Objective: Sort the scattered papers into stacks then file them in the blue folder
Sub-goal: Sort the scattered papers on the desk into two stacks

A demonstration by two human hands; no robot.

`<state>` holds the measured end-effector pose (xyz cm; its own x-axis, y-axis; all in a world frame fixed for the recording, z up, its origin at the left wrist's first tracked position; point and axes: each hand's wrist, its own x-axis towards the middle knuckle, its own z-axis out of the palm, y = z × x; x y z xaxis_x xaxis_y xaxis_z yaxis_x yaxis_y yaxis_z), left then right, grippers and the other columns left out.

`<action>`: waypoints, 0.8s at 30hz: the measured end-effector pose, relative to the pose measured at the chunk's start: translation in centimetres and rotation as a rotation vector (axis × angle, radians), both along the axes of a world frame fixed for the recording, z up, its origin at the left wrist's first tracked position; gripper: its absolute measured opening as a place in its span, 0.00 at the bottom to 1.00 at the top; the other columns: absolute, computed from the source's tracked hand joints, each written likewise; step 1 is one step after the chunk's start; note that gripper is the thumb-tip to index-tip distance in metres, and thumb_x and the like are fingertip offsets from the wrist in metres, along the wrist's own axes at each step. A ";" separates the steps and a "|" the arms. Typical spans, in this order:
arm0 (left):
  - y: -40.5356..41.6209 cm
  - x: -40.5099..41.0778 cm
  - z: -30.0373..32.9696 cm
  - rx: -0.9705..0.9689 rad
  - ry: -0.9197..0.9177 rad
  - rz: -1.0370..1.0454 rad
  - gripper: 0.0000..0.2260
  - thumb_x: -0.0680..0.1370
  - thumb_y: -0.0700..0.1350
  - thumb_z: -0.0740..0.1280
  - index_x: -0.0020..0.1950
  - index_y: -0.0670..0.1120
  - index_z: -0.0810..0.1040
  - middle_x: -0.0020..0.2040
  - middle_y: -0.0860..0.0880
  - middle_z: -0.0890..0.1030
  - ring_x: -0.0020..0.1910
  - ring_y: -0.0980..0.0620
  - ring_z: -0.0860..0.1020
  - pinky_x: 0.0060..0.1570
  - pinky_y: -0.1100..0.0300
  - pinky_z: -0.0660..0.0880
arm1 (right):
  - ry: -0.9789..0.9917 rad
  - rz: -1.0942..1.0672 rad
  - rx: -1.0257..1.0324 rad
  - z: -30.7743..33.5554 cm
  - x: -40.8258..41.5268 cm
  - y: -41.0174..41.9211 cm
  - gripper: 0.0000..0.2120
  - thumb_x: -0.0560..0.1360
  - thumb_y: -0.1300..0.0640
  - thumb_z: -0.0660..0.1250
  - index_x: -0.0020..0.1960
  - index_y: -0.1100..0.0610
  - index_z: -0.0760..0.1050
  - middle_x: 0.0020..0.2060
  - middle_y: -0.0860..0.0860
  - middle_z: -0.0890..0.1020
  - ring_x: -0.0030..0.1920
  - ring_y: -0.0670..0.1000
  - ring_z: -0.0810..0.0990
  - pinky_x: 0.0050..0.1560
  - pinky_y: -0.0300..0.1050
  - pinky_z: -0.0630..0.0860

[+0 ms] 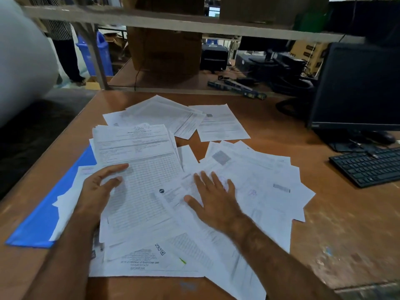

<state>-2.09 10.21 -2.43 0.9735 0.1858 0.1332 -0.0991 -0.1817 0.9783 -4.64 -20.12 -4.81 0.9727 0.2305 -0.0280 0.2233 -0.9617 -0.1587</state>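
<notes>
A working office set inside a warehouse or stockroom: printed invoices and forms (138, 148) lie spread over a worn brown tabletop (337, 224) beside a computer monitor (357, 87) and black keyboard (368, 167). Behind, a metal rack (151, 20) holds cardboard boxes (166, 50), with a printer (214, 57) and tangled cables (287, 81) on its lower shelf.
</notes>
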 end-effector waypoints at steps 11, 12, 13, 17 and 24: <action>0.7 0.3 -0.8 -0.007 -0.017 -0.048 0.16 0.79 0.33 0.67 0.60 0.50 0.85 0.65 0.54 0.82 0.68 0.57 0.76 0.63 0.63 0.70 | -0.063 -0.289 -0.069 3.3 -1.3 -3.8 0.40 0.77 0.26 0.51 0.82 0.46 0.50 0.83 0.54 0.50 0.80 0.63 0.56 0.74 0.67 0.59; 0.7 0.3 -0.8 -0.010 -0.015 -0.047 0.16 0.79 0.33 0.67 0.60 0.50 0.85 0.65 0.55 0.82 0.68 0.57 0.76 0.63 0.64 0.70 | 0.034 -0.401 -0.073 3.7 -1.3 -4.2 0.45 0.74 0.22 0.52 0.81 0.48 0.52 0.81 0.56 0.55 0.78 0.65 0.60 0.72 0.67 0.60; 0.7 0.3 -0.8 -0.012 -0.012 -0.049 0.16 0.79 0.33 0.67 0.60 0.50 0.85 0.66 0.55 0.81 0.68 0.57 0.76 0.63 0.64 0.70 | 0.093 -0.439 -0.076 3.9 -1.3 -4.4 0.48 0.71 0.20 0.53 0.80 0.49 0.54 0.79 0.57 0.60 0.76 0.64 0.63 0.72 0.67 0.61; 0.6 0.2 -0.7 -0.024 -0.007 -0.045 0.16 0.80 0.33 0.67 0.62 0.48 0.84 0.67 0.55 0.80 0.69 0.55 0.75 0.65 0.61 0.69 | 0.122 -0.254 -0.024 3.3 0.0 -4.7 0.46 0.69 0.18 0.54 0.80 0.42 0.54 0.82 0.51 0.55 0.81 0.57 0.52 0.74 0.70 0.50; 0.5 0.2 -0.7 -0.053 -0.009 -0.037 0.16 0.79 0.33 0.67 0.61 0.49 0.85 0.67 0.55 0.81 0.69 0.55 0.75 0.62 0.64 0.70 | 0.020 -0.302 -0.006 3.3 2.4 -4.2 0.43 0.71 0.22 0.58 0.80 0.40 0.53 0.79 0.57 0.62 0.76 0.61 0.63 0.72 0.63 0.61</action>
